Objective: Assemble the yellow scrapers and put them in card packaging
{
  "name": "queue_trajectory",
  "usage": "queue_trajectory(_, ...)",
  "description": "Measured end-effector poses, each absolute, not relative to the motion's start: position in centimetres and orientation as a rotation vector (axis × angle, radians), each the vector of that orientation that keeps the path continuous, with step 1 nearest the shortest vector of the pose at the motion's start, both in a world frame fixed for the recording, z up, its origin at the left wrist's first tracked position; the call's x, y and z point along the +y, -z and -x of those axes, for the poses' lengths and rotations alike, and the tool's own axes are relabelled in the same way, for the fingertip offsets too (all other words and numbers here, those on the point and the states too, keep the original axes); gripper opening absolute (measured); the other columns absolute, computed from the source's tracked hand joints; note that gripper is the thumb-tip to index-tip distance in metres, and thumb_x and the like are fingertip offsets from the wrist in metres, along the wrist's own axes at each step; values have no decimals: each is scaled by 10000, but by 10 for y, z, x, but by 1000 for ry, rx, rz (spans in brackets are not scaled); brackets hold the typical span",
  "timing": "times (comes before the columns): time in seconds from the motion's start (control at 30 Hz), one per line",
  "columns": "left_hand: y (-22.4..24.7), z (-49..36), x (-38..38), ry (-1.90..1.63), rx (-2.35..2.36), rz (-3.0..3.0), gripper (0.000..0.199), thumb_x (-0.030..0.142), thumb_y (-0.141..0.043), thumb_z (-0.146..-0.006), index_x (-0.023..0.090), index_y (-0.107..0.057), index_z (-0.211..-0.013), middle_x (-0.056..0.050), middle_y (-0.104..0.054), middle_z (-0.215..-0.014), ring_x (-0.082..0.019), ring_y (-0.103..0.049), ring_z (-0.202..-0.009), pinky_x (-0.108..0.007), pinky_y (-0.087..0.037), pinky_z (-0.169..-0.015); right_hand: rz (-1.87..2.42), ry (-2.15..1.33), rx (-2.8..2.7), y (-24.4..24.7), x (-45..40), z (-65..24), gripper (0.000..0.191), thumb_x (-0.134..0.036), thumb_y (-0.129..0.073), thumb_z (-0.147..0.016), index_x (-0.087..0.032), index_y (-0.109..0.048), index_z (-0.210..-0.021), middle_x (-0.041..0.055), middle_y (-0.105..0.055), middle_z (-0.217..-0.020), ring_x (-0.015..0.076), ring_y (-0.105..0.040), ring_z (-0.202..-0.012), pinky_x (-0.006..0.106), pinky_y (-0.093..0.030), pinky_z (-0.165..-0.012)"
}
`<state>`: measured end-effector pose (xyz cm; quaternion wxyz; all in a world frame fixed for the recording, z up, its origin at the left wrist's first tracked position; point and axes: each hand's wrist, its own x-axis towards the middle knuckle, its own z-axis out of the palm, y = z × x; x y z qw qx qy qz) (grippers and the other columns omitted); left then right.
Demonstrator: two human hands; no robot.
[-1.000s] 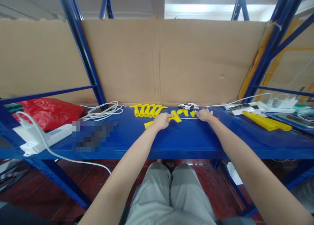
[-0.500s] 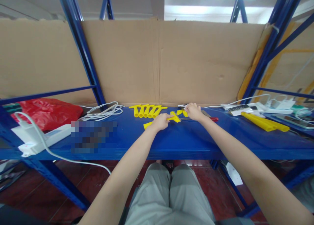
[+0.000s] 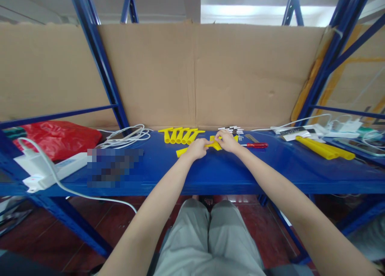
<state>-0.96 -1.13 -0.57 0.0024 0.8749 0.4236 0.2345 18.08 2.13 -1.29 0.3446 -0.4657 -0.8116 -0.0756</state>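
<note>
A tall brown cardboard sheet (image 3: 150,75) stands behind a long blue metal shelf (image 3: 162,169), with blue metal uprights (image 3: 104,63) at its sides. Below its front edge are the wearer's legs in grey trousers (image 3: 192,236). At the left end lie a crumpled red plastic bag (image 3: 63,139), a white power strip (image 3: 70,166) and a loose coil of white cable (image 3: 129,135); a blurred-out patch hides something nearby. Toward the right end, long yellow plastic tubes (image 3: 320,148) lie side by side. Near the cardboard, left of the hands, is a row of five yellow T-shaped plastic pieces (image 3: 180,136). At the middle of the shelf, the left hand (image 3: 197,149) is closed around a similar yellow plastic piece with a flared head (image 3: 215,146), its handle end showing on the left of the fist. The right hand (image 3: 227,141) is partly curled, fingertips at the flared head; whether they pinch anything is unclear. Just right of that hand are a red-handled screwdriver (image 3: 258,145) and a thin grey metal strip (image 3: 252,138). Behind it lie small black-and-white sticks (image 3: 236,130).
</note>
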Motion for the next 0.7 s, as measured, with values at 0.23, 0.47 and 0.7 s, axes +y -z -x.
queue_trajectory(0.23, 4, 10, -13, -757, 1357, -2698, 430, 69, -564, -837, 218, -678, -1223, -72, -686, -1219, -211, -614, -1153, -319, -439, -1035, 1043, 38, -2061, 20, 24, -184, 143, -98, -515, -787, -216, -554, -716, 41, -624, -823, 194, -560, -853, 342, -439, -819)
queue_trajectory(0.47, 2, 9, -15, -751, 1342, -2692, 436, 82, -555, -850, 230, -664, -1245, -72, -675, -1244, -211, -595, -1185, -324, -432, -1042, 1085, -32, -2038, 18, 18, -182, 125, -110, -496, -769, -212, -533, -708, 43, -630, -838, 196, -568, -876, 356, -442, -841)
queue_trajectory(0.7, 3, 9, -14, -747, 1329, -2707, 462, 65, -562, -836, 245, -661, -1249, -68, -683, -1229, -201, -607, -1161, -308, -429, -1035, 1107, -119, -1975, 15, 14, -180, 111, -125, -495, -762, -210, -538, -705, 33, -632, -809, 182, -580, -816, 333, -457, -805)
